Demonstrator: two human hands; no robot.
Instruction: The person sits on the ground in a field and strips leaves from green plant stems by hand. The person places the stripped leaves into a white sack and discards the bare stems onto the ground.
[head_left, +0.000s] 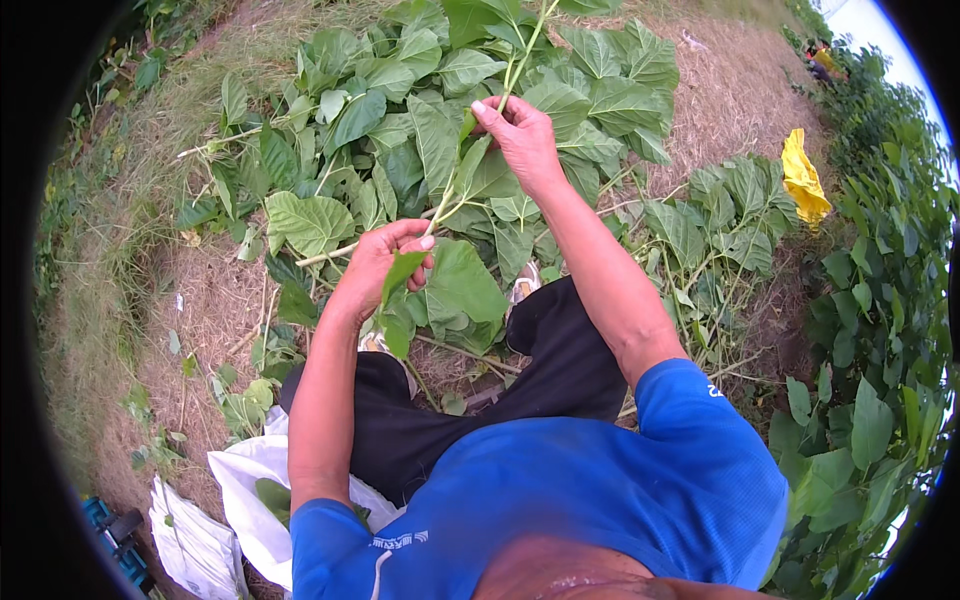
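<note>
A long green leafy stem (448, 196) runs slantwise between my two hands, above a heap of cut leafy branches (405, 82). My left hand (394, 259) grips its lower part, with a broad leaf hanging below the fingers. Higher up, my right hand (521, 135) pinches the same stem between thumb and fingers, next to a small leaf. The stem's top runs out of the picture's upper edge. A bare cut stalk (328, 255) pokes from the heap beside my left hand.
More cut branches (705, 225) lie to the right, near a yellow cloth or bag (805, 180). An open white sack (251, 480) and a stack of flat white sacks (196, 544) are at lower left, beside a blue-and-black object (116, 536). Leafy plants (862, 427) line the right side.
</note>
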